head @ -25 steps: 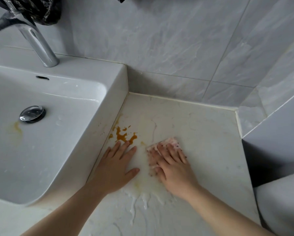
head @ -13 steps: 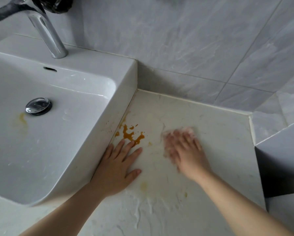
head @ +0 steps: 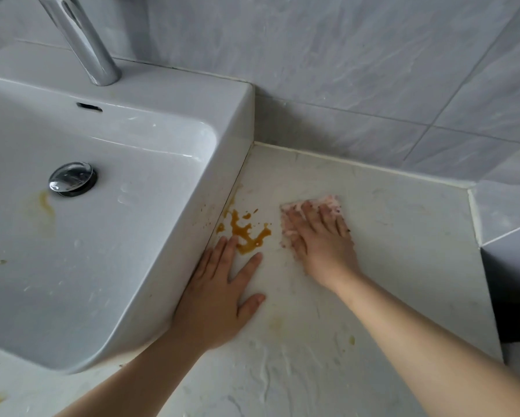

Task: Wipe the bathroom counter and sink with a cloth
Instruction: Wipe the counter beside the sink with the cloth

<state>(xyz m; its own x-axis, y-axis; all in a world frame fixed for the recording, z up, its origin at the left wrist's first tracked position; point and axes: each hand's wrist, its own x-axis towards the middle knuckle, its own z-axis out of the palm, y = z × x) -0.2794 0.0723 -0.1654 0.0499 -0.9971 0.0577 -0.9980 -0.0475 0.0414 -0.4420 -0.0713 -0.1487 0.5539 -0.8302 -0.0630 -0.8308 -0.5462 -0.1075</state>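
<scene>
Head view gives the right hand point(head: 322, 239) lying flat on the cloth point(head: 328, 200), with the fingers spread and nearly straight. It presses the cloth down and does not clench it. The cloth is pink, and only its far edge and left side show past the fingers. It lies on the counter point(head: 403, 236), about the middle, nearer the back edge than the front one.

The left hand point(head: 216, 296) holds nothing. It rests open, palm down, on the counter along its left edge, against the outer wall of the sink point(head: 192, 236). An orange stain point(head: 246, 233) sits just past its fingertips, between the sink wall and the cloth. One fingertip seems to touch the stain, but I cannot say for sure. Wet streaks point(head: 267, 380) cover the front part of the counter. Inside the sink there is a yellow mark point(head: 46, 203) near the plug point(head: 72, 179).

I judge the wiping is not far along, because the stain and the sink are not yet cleaned. Some risks are there:
- A wipe to the left could push the orange liquid into the seam under the sink wall, or onto the left fingers.
- The cloth is only pressed, so it could slide out from under the palm.
- The left hand could slip on the wet counter.
</scene>
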